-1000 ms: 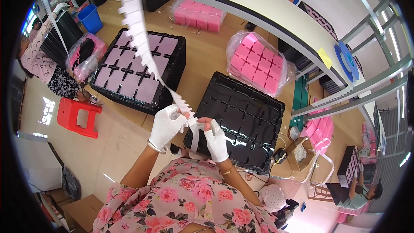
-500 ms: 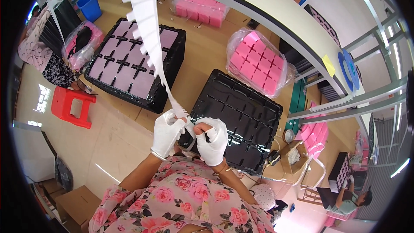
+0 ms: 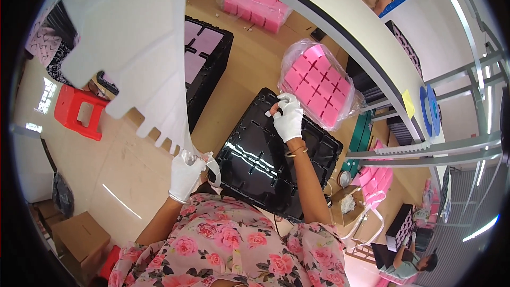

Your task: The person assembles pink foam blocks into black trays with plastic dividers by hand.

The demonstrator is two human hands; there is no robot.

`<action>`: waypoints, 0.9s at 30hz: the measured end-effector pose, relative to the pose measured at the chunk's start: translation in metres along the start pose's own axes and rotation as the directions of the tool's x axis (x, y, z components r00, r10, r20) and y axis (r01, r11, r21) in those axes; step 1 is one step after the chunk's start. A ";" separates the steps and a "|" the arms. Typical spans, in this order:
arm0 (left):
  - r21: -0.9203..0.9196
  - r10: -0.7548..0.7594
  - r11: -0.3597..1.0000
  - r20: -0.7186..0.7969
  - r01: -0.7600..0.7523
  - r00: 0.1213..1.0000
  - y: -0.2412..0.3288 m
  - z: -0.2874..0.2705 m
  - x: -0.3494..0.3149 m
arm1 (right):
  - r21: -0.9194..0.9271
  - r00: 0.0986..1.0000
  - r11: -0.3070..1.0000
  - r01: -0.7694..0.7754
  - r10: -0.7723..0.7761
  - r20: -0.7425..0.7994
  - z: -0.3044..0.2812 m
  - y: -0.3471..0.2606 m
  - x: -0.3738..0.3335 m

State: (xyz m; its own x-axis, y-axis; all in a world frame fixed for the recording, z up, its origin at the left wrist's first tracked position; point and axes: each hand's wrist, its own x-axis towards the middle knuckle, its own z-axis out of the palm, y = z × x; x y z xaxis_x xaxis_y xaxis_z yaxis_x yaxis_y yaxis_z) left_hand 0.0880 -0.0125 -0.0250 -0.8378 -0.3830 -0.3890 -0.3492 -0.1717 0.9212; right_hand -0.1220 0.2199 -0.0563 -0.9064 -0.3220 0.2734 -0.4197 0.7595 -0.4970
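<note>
My left hand [image 3: 186, 176], in a white glove, is closed on the lower end of a long white strip [image 3: 135, 48] with a toothed edge. The strip widens upward close to the camera and covers the upper left. A curled white end [image 3: 214, 169] sticks out beside my left fingers. My right hand [image 3: 289, 118], gloved with the thumb tip bare, is over the far side of a glossy black plastic tray [image 3: 249, 154]. Its fingers pinch a small white piece [image 3: 268, 113] near the tray's far left edge.
Beyond the tray lies a bagged pink foam block [image 3: 319, 82]; another pink pack [image 3: 256, 6] is farther back. A black tray with lilac pads [image 3: 204, 53] stands left, partly behind the strip. A red stool [image 3: 79, 112] is on the floor. A white curved bench [image 3: 366, 32] runs across the right.
My right hand has left my left hand and reached out to the tray's far side. My left hand has shifted left and lower, and the white strip has swung left and looms larger.
</note>
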 end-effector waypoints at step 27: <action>-0.080 0.008 0.997 0.116 0.001 0.993 0.016 0.011 0.019 | 0.420 0.971 0.898 -0.130 0.201 -0.128 0.030 0.000 -0.012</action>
State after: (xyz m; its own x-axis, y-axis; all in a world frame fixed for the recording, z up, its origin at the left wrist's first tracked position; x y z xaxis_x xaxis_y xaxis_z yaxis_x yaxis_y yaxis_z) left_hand 0.0618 -0.0128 -0.0177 -0.8837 -0.2764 -0.3777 -0.3157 -0.2439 0.9170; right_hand -0.1125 0.2070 -0.0840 -0.9585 -0.0879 0.2712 -0.2788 0.4869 -0.8278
